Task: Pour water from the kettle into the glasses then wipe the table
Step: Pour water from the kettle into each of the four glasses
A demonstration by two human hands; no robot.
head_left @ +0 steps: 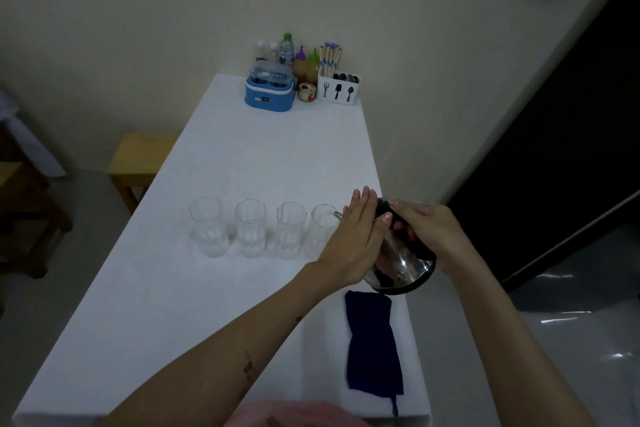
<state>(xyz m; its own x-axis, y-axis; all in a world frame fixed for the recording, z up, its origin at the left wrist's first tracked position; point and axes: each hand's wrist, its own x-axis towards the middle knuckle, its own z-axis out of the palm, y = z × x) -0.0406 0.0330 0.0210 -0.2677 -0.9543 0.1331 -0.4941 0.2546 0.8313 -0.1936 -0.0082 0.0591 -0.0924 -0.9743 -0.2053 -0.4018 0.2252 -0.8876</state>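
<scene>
A steel kettle (pixel 398 267) with a black handle and base is tilted left over the table's right side, its spout at the rim of the rightmost glass (pixel 320 229). My right hand (pixel 433 236) grips the kettle's handle. My left hand (pixel 353 239) lies flat, fingers straight, against the kettle's lid and side. Three more clear glasses (pixel 250 227) stand in a row to the left; whether they hold water I cannot tell. A dark blue cloth (pixel 372 343) lies on the white table (pixel 173 322) near its right edge, below the kettle.
At the table's far end stand a blue appliance (pixel 270 88), several bottles (pixel 301 61), a small pot (pixel 306 92) and a white cutlery holder (pixel 339 87) with chopsticks. A wooden stool (pixel 138 159) stands left of the table. A wall and a dark doorway are on the right.
</scene>
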